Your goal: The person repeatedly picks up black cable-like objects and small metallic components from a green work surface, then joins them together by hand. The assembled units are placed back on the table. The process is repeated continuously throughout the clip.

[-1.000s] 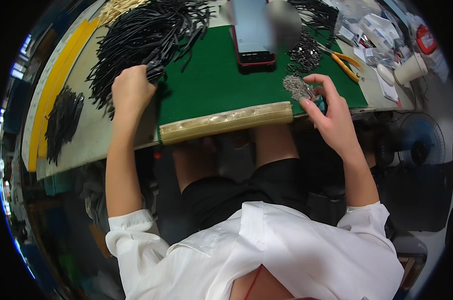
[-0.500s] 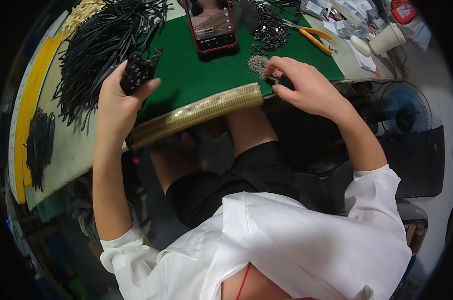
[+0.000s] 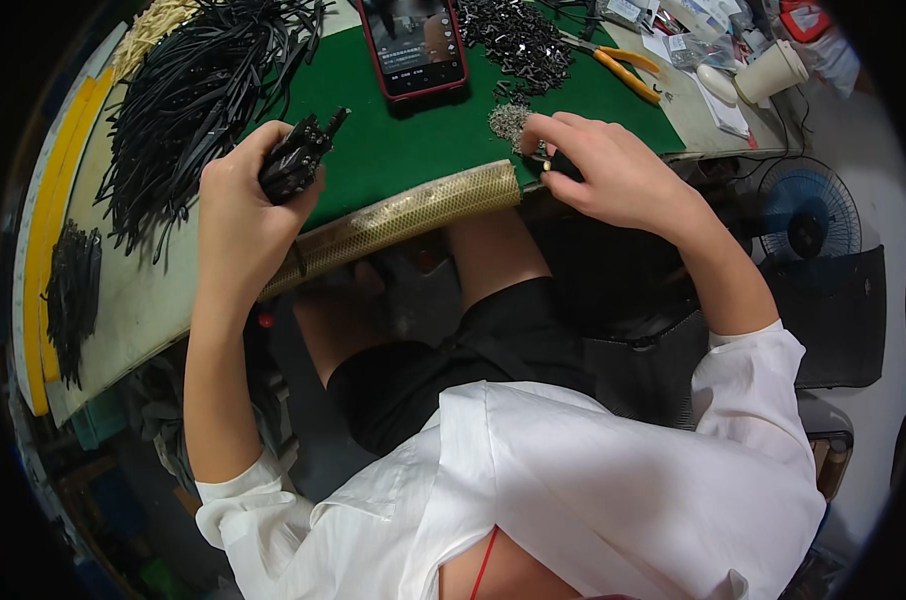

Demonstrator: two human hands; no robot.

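Observation:
My left hand (image 3: 248, 205) is closed around a bundle of black straps (image 3: 295, 162), its ends bunched above my fingers. Over the table's near edge, my right hand (image 3: 608, 165) is curled around a small black tool (image 3: 567, 166) with a brass-coloured bit near the thumb; its kind is mostly hidden by my fingers. Just beyond those fingertips lies a pile of tiny silver pieces (image 3: 510, 121). Farther back spreads a heap of small black shiny parts (image 3: 528, 50). A large heap of long black straps (image 3: 188, 100) lies left of the green mat (image 3: 373, 150).
Along the near edge runs a gold mesh-covered roll (image 3: 413, 215). A phone (image 3: 413, 50) stands at the back. Orange-handled pliers (image 3: 628, 72), a pale cup (image 3: 773, 72) and plastic bags (image 3: 698, 50) are at the right. More black straps (image 3: 73, 290) lie far left; a fan (image 3: 808, 215) stands beyond the table.
My left hand has shifted slightly right and turned, tilting the strap bundle so its ends point up and right. My right hand has moved slightly, still by the silver pieces.

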